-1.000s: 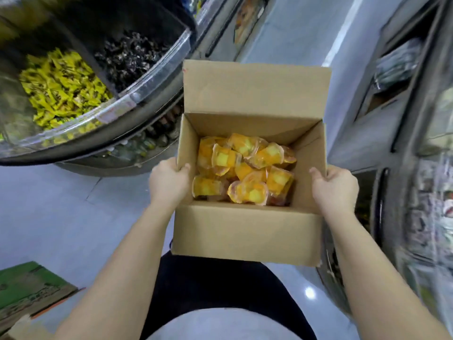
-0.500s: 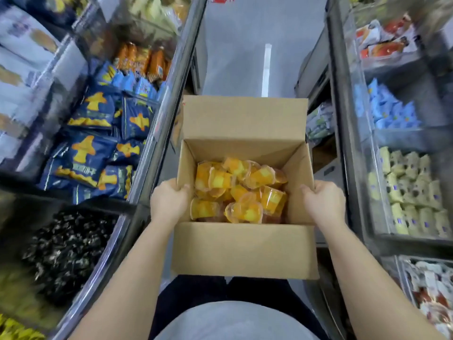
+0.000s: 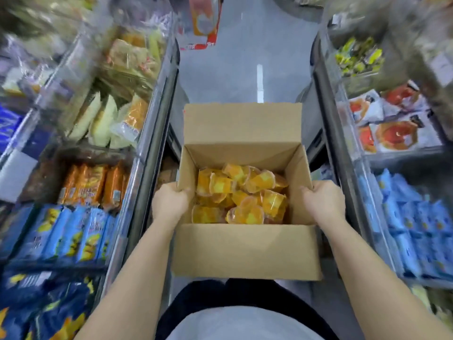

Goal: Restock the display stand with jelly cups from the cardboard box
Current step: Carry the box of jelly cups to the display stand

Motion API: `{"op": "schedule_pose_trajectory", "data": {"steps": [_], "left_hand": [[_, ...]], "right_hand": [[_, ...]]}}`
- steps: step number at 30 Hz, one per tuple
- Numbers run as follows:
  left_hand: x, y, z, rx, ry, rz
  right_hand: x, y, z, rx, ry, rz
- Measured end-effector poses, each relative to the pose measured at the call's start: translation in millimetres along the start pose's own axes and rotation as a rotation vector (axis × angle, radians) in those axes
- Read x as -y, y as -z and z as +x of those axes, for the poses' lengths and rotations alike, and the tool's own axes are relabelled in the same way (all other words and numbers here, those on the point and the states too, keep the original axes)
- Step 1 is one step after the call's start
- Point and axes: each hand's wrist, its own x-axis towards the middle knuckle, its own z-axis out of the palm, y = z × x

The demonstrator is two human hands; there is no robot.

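Note:
An open cardboard box (image 3: 246, 251) is carried in front of my waist, flaps up. Inside lies a heap of several orange-yellow jelly cups (image 3: 241, 195) with clear lids. My left hand (image 3: 169, 202) grips the box's left wall, thumb hooked over the rim. On the opposite side my right hand (image 3: 323, 201) grips the right wall the same way. Both forearms reach forward on either side of the box.
A narrow grey-floored aisle (image 3: 242, 79) runs ahead with a white line. Display bins line the left (image 3: 85, 187) with orange and blue snack packs, and the right (image 3: 404, 217) with blue and red-white packets. Metal bin edges stand close to both elbows.
The view has moved forward along the aisle: the yellow and black candy bins are gone, snack bins now pass on both sides. The box stays held the same way in both hands.

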Motion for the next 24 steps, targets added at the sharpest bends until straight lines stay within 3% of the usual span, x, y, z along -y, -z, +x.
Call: {"op": "schedule_pose_trajectory", "data": {"steps": [8,24], "left_hand": [[-140.7,-16.7,180.9,-0.059,-0.002,-0.002],[-399.4,-57.2,566.9,0.031,0.029,-0.015]], "right_hand": [[109.3,0.3,213.7,-0.007,0.046,0.018],[316.8,-19.7,624.3,-0.062,-0.001,-0.091]]}}
